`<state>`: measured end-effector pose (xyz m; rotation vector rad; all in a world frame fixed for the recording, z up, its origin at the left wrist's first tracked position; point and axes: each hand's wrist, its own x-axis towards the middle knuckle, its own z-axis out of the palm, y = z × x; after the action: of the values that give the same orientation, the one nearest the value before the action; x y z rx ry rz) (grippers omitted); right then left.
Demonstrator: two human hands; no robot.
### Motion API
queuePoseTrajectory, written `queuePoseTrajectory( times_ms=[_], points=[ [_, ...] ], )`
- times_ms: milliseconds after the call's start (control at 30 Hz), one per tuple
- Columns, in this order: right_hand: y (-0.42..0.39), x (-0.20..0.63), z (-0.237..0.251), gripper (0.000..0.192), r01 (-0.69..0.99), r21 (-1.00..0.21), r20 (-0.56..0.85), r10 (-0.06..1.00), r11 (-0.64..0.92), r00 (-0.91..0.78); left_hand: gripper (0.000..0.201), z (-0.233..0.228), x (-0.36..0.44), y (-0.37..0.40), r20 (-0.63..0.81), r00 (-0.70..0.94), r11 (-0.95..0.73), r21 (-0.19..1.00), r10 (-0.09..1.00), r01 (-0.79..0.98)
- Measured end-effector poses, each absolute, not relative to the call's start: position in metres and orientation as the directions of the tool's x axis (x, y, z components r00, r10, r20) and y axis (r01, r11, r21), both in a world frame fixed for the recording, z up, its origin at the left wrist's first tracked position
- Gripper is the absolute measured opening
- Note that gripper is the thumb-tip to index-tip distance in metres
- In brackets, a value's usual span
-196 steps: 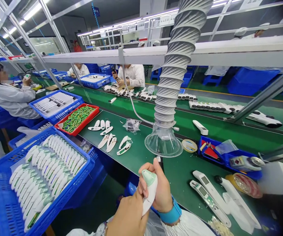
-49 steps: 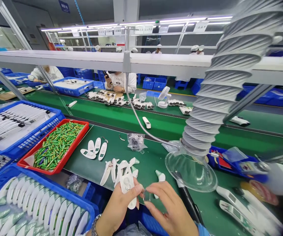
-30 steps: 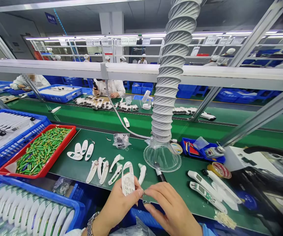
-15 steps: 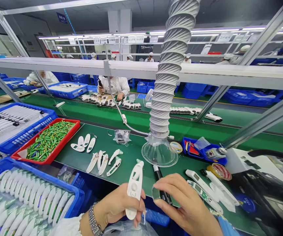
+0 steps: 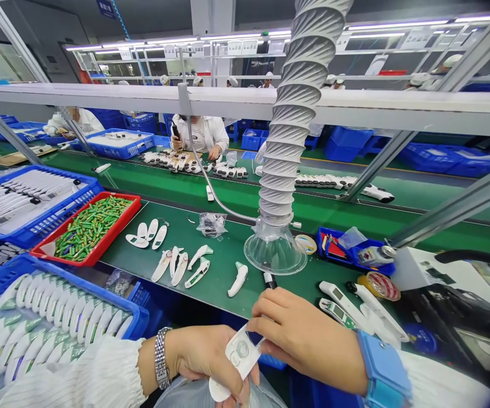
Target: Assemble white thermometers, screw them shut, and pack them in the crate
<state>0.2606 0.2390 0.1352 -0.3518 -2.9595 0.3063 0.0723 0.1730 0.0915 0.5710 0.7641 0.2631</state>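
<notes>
My left hand (image 5: 211, 357) grips a white plastic thermometer shell (image 5: 241, 352), tilted over my lap, with its round details facing up. My right hand (image 5: 300, 331) is closed at the shell's upper end, covering its window opening. At those fingertips a small edge of the clear plastic lens shows; the rest is hidden. Beyond my hands a white shell with a pale green tip (image 5: 239, 279) lies on the green bench. A dark pen-like tool (image 5: 270, 280) is partly covered by my right hand.
Left are a red tray of green batteries (image 5: 136, 205), a blue crate of shells (image 5: 140, 323) and another blue crate (image 5: 94, 190). An extraction hose with a clear hood (image 5: 275, 255) hangs ahead. Thermometers (image 5: 347, 300) and a blue tool tray (image 5: 325, 262) lie right. A co-worker (image 5: 200, 136) sits opposite.
My right hand has moved left and down with the clear lens, onto the shell's upper end. My left hand has lowered and tilted the shell. The view has shifted slightly.
</notes>
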Motion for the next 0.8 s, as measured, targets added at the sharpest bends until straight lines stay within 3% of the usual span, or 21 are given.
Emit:
queuePoseTrajectory(
  times_ms=[133,300,567,633,800],
  points=[
    [0.242,0.262,0.136,0.02,0.229,-0.287,0.062,0.257,0.93,-0.965,0.034,0.087,0.076,0.175,-0.566,0.704,0.812,0.583,0.43,-0.027],
    [0.244,0.266,0.135,0.022,0.282,-0.392,-0.007,0.303,0.876,-0.953,0.048,0.068,0.081,0.182,-0.589,0.746,0.835,0.545,0.311,0.083],
    [0.242,0.273,0.136,0.022,0.381,-0.415,-0.066,0.39,0.827,-0.918,0.044,0.064,0.085,0.186,-0.607,0.738,0.847,0.524,0.295,0.092],
    [0.239,0.276,0.134,0.023,0.426,-0.446,-0.057,0.45,0.787,-0.891,0.041,0.064,0.087,0.185,-0.611,0.731,0.85,0.521,0.304,0.082],
    [0.222,0.282,0.113,0.04,0.591,-0.53,0.048,0.718,0.608,-0.695,0.033,0.06,0.09,0.182,-0.596,0.685,0.827,0.563,0.42,-0.017]
  ],
)
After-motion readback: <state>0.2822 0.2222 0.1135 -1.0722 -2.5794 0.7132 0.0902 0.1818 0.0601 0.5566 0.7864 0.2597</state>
